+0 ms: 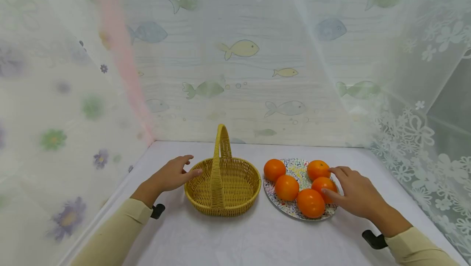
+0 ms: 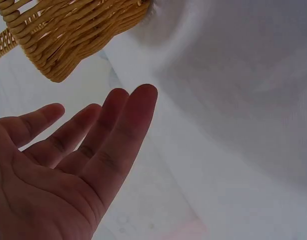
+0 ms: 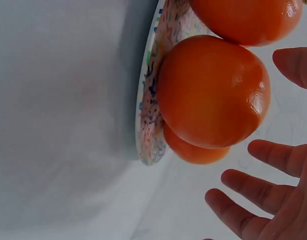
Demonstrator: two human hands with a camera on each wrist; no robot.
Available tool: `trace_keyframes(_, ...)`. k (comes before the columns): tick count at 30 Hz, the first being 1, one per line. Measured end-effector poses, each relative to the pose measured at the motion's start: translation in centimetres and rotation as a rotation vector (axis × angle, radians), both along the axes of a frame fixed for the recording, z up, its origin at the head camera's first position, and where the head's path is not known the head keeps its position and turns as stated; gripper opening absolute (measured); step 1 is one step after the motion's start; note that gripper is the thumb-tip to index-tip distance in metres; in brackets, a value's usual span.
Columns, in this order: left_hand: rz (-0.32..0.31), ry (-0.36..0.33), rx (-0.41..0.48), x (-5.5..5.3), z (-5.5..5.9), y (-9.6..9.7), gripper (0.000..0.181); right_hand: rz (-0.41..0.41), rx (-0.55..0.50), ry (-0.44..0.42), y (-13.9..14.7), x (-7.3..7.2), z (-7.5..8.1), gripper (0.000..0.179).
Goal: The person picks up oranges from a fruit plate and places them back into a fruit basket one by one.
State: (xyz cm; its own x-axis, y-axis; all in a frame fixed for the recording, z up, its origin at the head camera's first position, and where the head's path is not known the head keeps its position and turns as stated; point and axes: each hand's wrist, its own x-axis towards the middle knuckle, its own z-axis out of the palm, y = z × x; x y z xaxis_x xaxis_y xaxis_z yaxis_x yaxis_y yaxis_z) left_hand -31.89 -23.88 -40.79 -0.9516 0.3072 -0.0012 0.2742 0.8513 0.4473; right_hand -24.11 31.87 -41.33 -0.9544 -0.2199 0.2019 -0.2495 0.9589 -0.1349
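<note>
A yellow woven basket (image 1: 235, 210) with a tall arched handle stands upright on the table. My left hand (image 1: 171, 174) hovers at its left side, fingers extended, thumb close by the rim; the left wrist view shows an empty palm beneath the basket's wickerwork (image 2: 78, 35). To the right, a round plate (image 1: 296, 170) with a colourful pattern bears several oranges (image 1: 310, 203). Over the plate's right edge is my right hand (image 1: 357, 192), fingers spread and slightly bent around the right-hand orange (image 1: 324, 186). In the right wrist view, a gap shows between the fingertips (image 3: 261, 147) and the nearest orange (image 3: 213, 92).
A white cloth covers the table (image 1: 235, 241). Behind it hangs a pale curtain with fish prints (image 1: 241, 49). Flower-patterned sheer fabric (image 1: 53, 139) closes off the left side, and white lace-like fabric (image 1: 416, 131) the right.
</note>
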Motion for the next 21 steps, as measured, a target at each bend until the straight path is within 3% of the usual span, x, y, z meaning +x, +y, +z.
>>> trace_keyframes(5,0.017,-0.025,0.061,-0.4,-0.6,-0.1,0.083,-0.002,-0.016,-0.012,-0.2,0.0,-0.5,0.081)
trace_keyframes(14,0.082,-0.146,0.275,-1.3,-1.8,-0.3,0.072,0.0,-0.057,-0.031,-0.1,0.0,-1.1,0.08)
trace_keyframes(21,0.13,-0.207,0.384,-1.4,-2.5,-0.3,0.065,0.03,-0.207,-0.074,0.1,-0.2,-1.9,0.081)
